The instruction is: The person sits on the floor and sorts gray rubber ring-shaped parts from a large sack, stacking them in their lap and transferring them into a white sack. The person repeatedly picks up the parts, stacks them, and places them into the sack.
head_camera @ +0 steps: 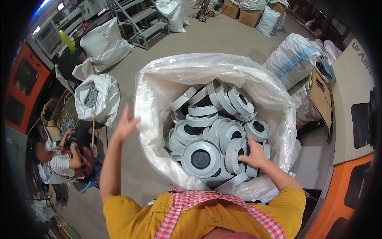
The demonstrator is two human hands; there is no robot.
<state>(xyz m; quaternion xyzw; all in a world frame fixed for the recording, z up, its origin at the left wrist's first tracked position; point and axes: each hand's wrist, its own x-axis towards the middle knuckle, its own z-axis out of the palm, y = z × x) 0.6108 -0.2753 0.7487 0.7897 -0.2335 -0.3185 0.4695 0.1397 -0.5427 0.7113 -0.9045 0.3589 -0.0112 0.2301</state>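
Note:
Right in front of me stands a large white plastic sack [152, 89] with its mouth spread wide. Inside lie many round grey plastic parts with black centres, piled at various tilts; one grey plastic part [191, 164] faces up near the front. My right hand [255, 154] is over the pile, fingers spread, at the edge of a tilted grey part [232, 155]; whether it grips that part is unclear. Outside the sack's left rim my left hand [125, 124] is raised with its fingers apart, holding nothing.
A seated person [65, 161] works at the left beside an open white sack [101, 101] of small grey pieces. Orange machines [27, 86] flank both sides. Metal steps [143, 22], a hand truck [204, 10] and cardboard boxes [250, 18] stand beyond. A stuffed sack [291, 59] leans at right.

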